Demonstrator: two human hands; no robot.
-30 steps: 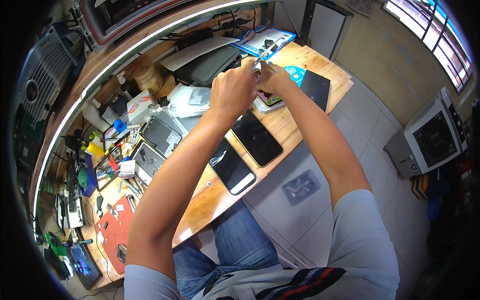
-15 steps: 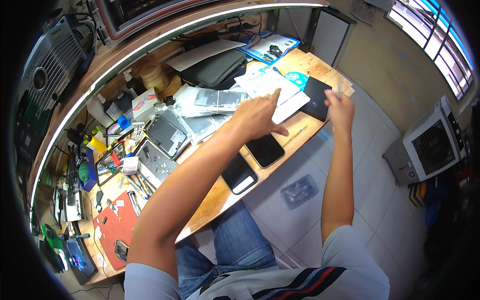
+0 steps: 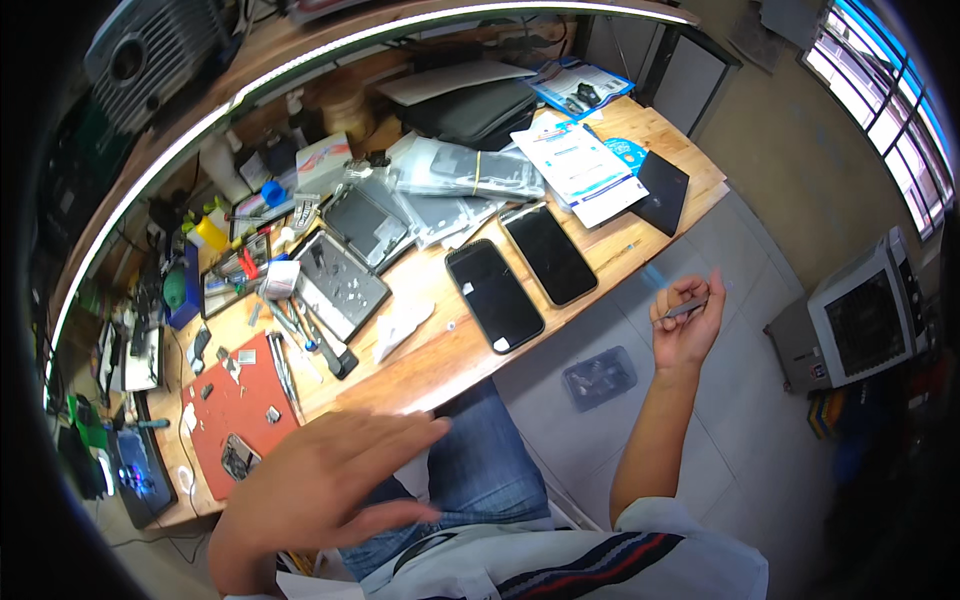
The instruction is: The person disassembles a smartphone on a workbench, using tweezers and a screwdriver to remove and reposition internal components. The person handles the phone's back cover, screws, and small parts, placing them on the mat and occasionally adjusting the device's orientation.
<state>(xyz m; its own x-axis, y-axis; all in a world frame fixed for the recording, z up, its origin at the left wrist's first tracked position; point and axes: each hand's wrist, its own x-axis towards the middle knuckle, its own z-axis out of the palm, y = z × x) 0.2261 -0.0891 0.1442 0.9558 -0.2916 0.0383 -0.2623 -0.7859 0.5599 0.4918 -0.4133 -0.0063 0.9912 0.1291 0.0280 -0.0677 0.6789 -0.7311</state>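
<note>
Left hand (image 3: pixel 325 475): grip released, fingers extended toward 2 o'clock, seen across near edge of pale wooden tabletop (image 3: pixel 425 368). Rightmost black rectangular phone (image 3: pixel 550 253): flat, long axis 11–5 o'clock, 10 o'clock from right hand (image 3: pixel 688 322), nearer one. Right grip clenched around slim grey metal tool (image 3: pixel 684 309), long axis 8–2 o'clock; tip end unclear.

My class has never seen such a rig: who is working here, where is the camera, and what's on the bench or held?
There is no robot: a person works bare-handed. All pictures come from the left of two fisheye cameras worn on the head, looking down, so straight edges bend near the rim. On the wooden workbench lie a dark-screened smartphone beside a second smartphone, a red mat and a blue-and-white printed sheet. The right hand holds a slim metal tool, possibly tweezers, out past the workbench's edge. The left hand, blurred, appears empty.
</note>
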